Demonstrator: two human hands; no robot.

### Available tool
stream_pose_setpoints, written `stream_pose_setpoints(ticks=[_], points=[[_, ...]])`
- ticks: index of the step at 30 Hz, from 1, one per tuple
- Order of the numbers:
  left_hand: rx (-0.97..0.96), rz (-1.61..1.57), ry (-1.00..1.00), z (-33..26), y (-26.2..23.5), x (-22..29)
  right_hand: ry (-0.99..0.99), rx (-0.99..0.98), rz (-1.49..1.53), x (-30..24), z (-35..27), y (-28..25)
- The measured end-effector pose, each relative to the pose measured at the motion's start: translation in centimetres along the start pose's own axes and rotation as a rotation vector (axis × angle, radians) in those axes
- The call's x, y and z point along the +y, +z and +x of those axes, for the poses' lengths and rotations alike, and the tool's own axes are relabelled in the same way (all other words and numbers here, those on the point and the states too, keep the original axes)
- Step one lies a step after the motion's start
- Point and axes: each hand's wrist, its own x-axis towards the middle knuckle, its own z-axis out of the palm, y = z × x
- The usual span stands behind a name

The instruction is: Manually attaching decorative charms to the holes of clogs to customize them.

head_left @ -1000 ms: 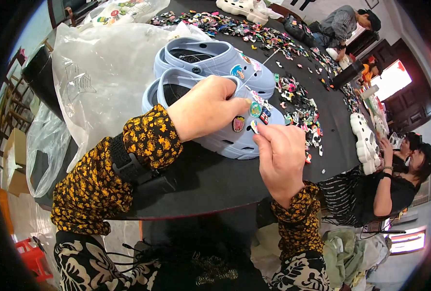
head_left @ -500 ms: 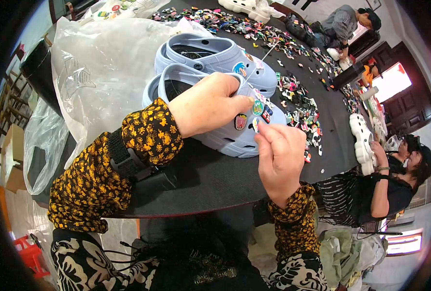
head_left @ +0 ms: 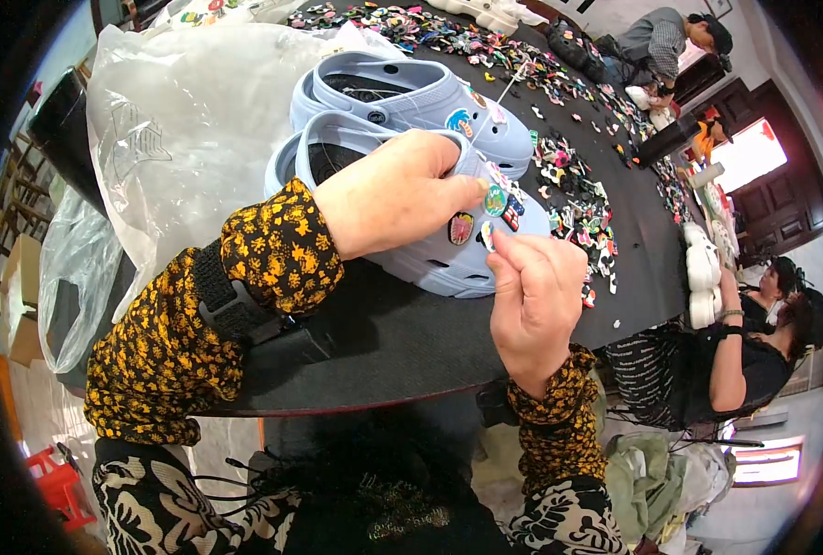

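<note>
Two light blue clogs lie side by side on the black table, toes to the right. My left hand (head_left: pixel 395 196) is wrapped over the near clog (head_left: pixel 434 264), its thumb beside a round green charm (head_left: pixel 495 200). A pinkish oval charm (head_left: pixel 460 228) and other small charms are fixed on that clog's holed upper. My right hand (head_left: pixel 543 287) pinches a small whitish shoe charm (head_left: pixel 488 233) against the toe area; the fingertips partly cover it. The far clog (head_left: pixel 504 148) carries a blue-and-orange charm (head_left: pixel 459 120), and a thin pale tie rises between the shoes.
Loose colourful charms (head_left: pixel 420 30) are heaped along the far side and right of the clogs. A clear plastic bag (head_left: pixel 180 120) lies at left. Co-workers (head_left: pixel 763 351) sit along the table's right side, near white clogs (head_left: pixel 703 277).
My hands hold nearly the same places, with the right fingers still pinching the charm at the near clog. At right, a co-worker's white clog has turned. The view has shifted slightly.
</note>
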Motion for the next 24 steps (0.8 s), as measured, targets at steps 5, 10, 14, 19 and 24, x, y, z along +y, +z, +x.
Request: stream_pose_setpoints(ticks=[5,10,14,19,24], points=[[0.012,0.057,0.024,-0.2,-0.1,0.0,-0.069,-0.039,-0.158,-0.7,0.1,-0.2],[-0.012,0.075,0.038,0.2,0.1,-0.5,-0.114,-0.071,-0.268,-1.0,0.3,-0.5],[0.028,0.074,0.050,0.0,0.3,-1.2,-0.133,-0.167,-0.307,-1.4,0.4,-0.7],[0.088,0.154,0.060,0.1,0.7,-0.6,-0.152,-0.262,-0.360,-2.0,0.6,-1.0],[0.116,0.204,0.091,-0.3,0.8,-0.5,-0.210,-0.297,-0.408,-2.5,0.9,-0.5]])
